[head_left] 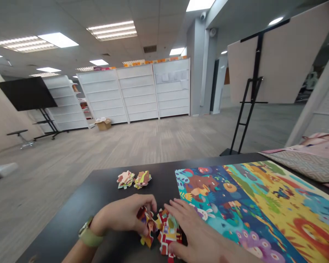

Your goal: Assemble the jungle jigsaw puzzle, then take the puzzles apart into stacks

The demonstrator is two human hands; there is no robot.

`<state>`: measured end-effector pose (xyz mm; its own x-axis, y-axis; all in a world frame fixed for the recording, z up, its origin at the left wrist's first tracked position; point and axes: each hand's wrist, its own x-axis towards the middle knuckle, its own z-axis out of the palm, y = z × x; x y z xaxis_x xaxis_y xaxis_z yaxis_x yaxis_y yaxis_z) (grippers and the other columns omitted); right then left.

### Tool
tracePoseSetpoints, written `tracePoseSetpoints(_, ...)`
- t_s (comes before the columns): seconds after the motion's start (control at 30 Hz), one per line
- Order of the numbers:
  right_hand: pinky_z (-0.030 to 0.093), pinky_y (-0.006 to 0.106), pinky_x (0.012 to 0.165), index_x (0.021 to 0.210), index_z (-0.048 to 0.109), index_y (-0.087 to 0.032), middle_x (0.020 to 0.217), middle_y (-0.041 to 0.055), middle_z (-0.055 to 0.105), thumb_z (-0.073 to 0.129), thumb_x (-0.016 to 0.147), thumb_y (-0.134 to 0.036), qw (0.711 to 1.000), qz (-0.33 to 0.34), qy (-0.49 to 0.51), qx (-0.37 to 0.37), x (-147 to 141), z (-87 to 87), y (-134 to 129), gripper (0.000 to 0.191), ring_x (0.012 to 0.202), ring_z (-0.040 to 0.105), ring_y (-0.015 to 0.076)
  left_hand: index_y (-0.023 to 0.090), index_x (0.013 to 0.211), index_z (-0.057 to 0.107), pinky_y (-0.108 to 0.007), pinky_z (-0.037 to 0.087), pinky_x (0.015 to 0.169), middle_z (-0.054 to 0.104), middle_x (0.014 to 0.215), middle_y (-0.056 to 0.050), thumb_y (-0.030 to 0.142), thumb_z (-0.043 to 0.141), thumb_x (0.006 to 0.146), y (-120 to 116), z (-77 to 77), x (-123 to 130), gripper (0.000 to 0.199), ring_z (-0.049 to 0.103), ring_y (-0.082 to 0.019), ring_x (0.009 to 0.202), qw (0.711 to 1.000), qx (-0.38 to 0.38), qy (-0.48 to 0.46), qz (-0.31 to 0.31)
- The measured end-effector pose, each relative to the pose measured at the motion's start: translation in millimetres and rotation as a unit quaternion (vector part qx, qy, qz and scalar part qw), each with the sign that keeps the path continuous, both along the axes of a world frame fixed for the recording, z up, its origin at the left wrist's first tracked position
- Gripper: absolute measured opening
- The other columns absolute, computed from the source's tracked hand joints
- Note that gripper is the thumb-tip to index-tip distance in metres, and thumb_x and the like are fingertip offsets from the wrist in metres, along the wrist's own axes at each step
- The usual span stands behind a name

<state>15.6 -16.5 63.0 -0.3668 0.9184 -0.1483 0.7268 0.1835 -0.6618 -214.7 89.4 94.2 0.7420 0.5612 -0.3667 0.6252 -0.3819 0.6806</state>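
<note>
Could spill and mix.
With left hand [126, 214], clamps fingers on yellow-and-brown cardboard jigsaw pieces [150, 233]; with right hand [196, 231], curves fingers around red-and-white cardboard jigsaw pieces [167, 236] over flat black surface [101, 188], cannot tell if clamped; could topple either by pressing unevenly.

Single head-worn view looks from above and behind the fingers [178, 209], forward and down. Left hand [123, 213] and right hand [199, 233] sit close to the lens, low in frame; table [98, 197] extends past the fingers, white shelves [137, 93] stand well beyond them.
</note>
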Motion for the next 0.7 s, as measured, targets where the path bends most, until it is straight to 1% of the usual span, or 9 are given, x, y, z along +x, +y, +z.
tracePoseSetpoints(0.1, 0.033, 0.044, 0.117, 0.143, 0.053, -0.013, 0.145, 0.0142, 0.053, 0.072, 0.073, -0.021, 0.998, -0.018, 0.047, 0.026, 0.2, -2.6, -0.7, 0.073, 0.138, 0.043, 0.0305, 0.023, 0.108, 0.064, -0.022, 0.040, 0.066, 0.063, 0.089, 0.005, 0.029, 0.081, 0.069, 1.0, -1.4, 2.0, 0.043, 0.054, -0.015, 0.078, 0.997, -0.055, -0.057, -0.009)
tracePoseSetpoints(0.17, 0.043, 0.038, 0.105, 0.133, 0.059, -0.019, 0.128, 0.0086, 0.062, 0.075, 0.071, -0.018, 0.995, -0.030, 0.085, 0.035, -0.1, -2.5, -1.7, 0.064, 0.122, 0.054, 0.0264, 0.022, 0.101, 0.064, -0.022, 0.039, 0.065, 0.061, 0.086, 0.005, 0.033, 0.081, 0.071, -0.6, -5.3, 8.0, 0.037, 0.053, -0.014, 0.077, 0.997, -0.046, -0.064, -0.010)
tracePoseSetpoints(0.2, 0.044, 0.036, 0.100, 0.129, 0.060, -0.021, 0.123, 0.0061, 0.063, 0.076, 0.069, -0.018, 0.994, -0.035, 0.100, 0.033, -0.2, -2.0, -2.1, 0.062, 0.116, 0.056, 0.0250, 0.021, 0.098, 0.063, -0.021, 0.038, 0.065, 0.060, 0.085, 0.006, 0.033, 0.082, 0.071, -2.0, -8.1, 11.8, 0.035, 0.051, -0.014, 0.076, 0.998, -0.028, -0.060, -0.009)
tracePoseSetpoints(0.3, 0.043, 0.034, 0.096, 0.124, 0.059, -0.024, 0.119, 0.0029, 0.062, 0.080, 0.068, -0.019, 0.990, -0.042, 0.131, 0.027, 0.4, -0.5, -2.1, 0.060, 0.112, 0.057, 0.0236, 0.020, 0.095, 0.061, -0.022, 0.038, 0.067, 0.057, 0.090, 0.005, 0.034, 0.086, 0.067, -8.2, -17.4, 22.9, 0.041, 0.050, -0.014, 0.079, 0.998, 0.050, -0.038, 0.003)
tracePoseSetpoints(0.33, 0.043, 0.034, 0.096, 0.123, 0.059, -0.024, 0.119, 0.0029, 0.062, 0.082, 0.068, -0.020, 0.989, -0.044, 0.138, 0.025, 0.7, -0.5, -1.9, 0.060, 0.112, 0.057, 0.0237, 0.020, 0.097, 0.060, -0.022, 0.038, 0.068, 0.058, 0.093, 0.005, 0.035, 0.088, 0.064, -10.7, -20.2, 25.9, 0.045, 0.051, -0.014, 0.081, 0.998, 0.058, -0.035, 0.007)
tracePoseSetpoints(0.43, 0.043, 0.033, 0.096, 0.122, 0.057, -0.022, 0.119, 0.0040, 0.061, 0.083, 0.067, -0.021, 0.984, -0.049, 0.173, 0.020, 0.8, -3.7, -1.5, 0.060, 0.111, 0.057, 0.0234, 0.022, 0.106, 0.057, -0.022, 0.043, 0.072, 0.061, 0.100, 0.004, 0.039, 0.090, 0.061, -18.6, -25.5, 32.4, 0.059, 0.055, -0.017, 0.088, 0.998, 0.034, -0.058, 0.009)
tracePoseSetpoints(0.5, 0.042, 0.031, 0.098, 0.124, 0.055, -0.021, 0.123, 0.0048, 0.059, 0.079, 0.065, -0.012, 0.979, -0.040, 0.200, 0.031, 0.2, -7.6, -2.0, 0.064, 0.113, 0.056, 0.0227, 0.023, 0.112, 0.056, -0.024, 0.046, 0.078, 0.063, 0.105, 0.003, 0.037, 0.089, 0.062, -24.0, -25.6, 35.6, 0.062, 0.057, -0.019, 0.094, 0.996, 0.021, -0.087, -0.010)
tracePoseSetpoints(0.6, 0.041, 0.030, 0.103, 0.128, 0.053, -0.022, 0.127, 0.0053, 0.055, 0.066, 0.064, -0.001, 0.975, -0.013, 0.211, 0.074, 0.0, -12.2, -3.4, 0.068, 0.117, 0.053, 0.0215, 0.023, 0.112, 0.057, -0.027, 0.047, 0.085, 0.065, 0.109, 0.002, 0.030, 0.088, 0.063, -30.0, -21.2, 40.1, 0.058, 0.059, -0.021, 0.099, 0.992, 0.005, -0.122, -0.025)
tracePoseSetpoints(0.7, 0.039, 0.031, 0.108, 0.132, 0.051, -0.023, 0.134, 0.0068, 0.050, 0.057, 0.069, 0.000, 0.970, 0.014, 0.203, 0.133, 3.1, -11.9, -3.8, 0.068, 0.124, 0.050, 0.0208, 0.024, 0.117, 0.057, -0.028, 0.046, 0.092, 0.064, 0.117, 0.001, 0.027, 0.087, 0.068, -30.2, -15.5, 42.3, 0.058, 0.059, -0.022, 0.107, 0.986, -0.002, -0.164, -0.018)
